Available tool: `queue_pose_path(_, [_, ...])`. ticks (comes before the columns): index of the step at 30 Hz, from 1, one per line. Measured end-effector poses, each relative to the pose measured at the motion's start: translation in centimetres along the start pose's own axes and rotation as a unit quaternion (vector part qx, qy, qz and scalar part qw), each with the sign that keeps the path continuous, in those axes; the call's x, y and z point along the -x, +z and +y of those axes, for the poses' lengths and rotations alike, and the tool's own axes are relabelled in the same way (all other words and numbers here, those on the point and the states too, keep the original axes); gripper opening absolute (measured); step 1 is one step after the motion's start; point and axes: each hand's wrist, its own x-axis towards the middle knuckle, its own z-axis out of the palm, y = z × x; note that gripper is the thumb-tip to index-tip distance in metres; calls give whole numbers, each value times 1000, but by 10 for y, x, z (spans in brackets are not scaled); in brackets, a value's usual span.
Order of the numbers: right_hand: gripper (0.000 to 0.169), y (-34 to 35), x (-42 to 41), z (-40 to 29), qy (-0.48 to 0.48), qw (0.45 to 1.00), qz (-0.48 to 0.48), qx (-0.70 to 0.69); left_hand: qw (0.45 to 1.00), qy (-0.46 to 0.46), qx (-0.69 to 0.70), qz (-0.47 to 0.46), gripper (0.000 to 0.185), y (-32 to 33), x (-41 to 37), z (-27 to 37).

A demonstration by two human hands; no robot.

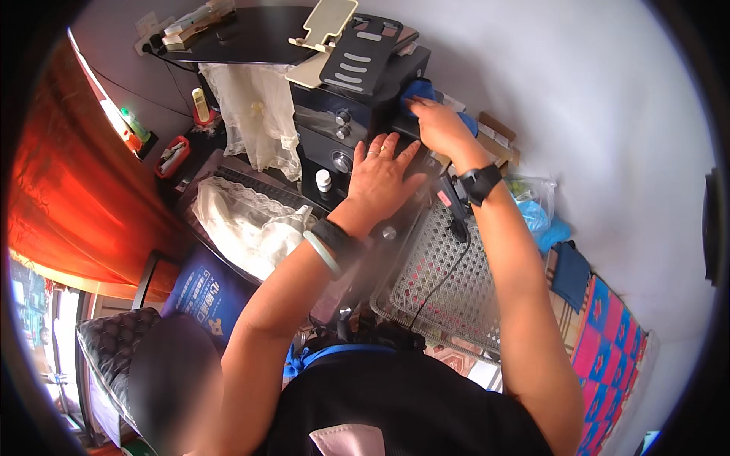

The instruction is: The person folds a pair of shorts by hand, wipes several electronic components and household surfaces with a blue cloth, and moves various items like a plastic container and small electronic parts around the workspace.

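My right hand (442,126) presses a blue cloth (419,91) onto a dark surface beside a black speaker-like box (336,128) with silver knobs. Part of the cloth is hidden under that hand. My left hand (381,178) is spread palm down in front of the box, its fingers apart and nothing in them. Left of it, a small white bottle (323,180) stands upright on a dark surface. A black phone stand (362,54) with slots and a cream phone stand (328,28) rest on top of the box.
White lace cloth (251,222) partly covers a keyboard (268,191). A metal mesh basket (439,273) with a black cable (442,285) across it is below my right forearm. Cardboard boxes (495,134) and plastic bags (536,208) lie by the wall. An orange curtain (85,188) hangs left.
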Motion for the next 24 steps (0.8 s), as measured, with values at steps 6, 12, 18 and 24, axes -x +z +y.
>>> queue_pose_path(6, [40,-8,38,-33,-37,993,18,-109,1000,-10,-4,10,53,5,2,0])
queue_pose_path(12, [37,-20,43,-26,-19,963,-24,-268,1000,-3,-7,28,53,7,4,1])
queue_pose_path(18, [34,-67,71,9,144,755,92,-633,988,30,107,111,38,-6,-6,0])
queue_pose_path(24, [34,-89,99,41,188,659,181,-706,990,29,53,130,45,6,-42,3])
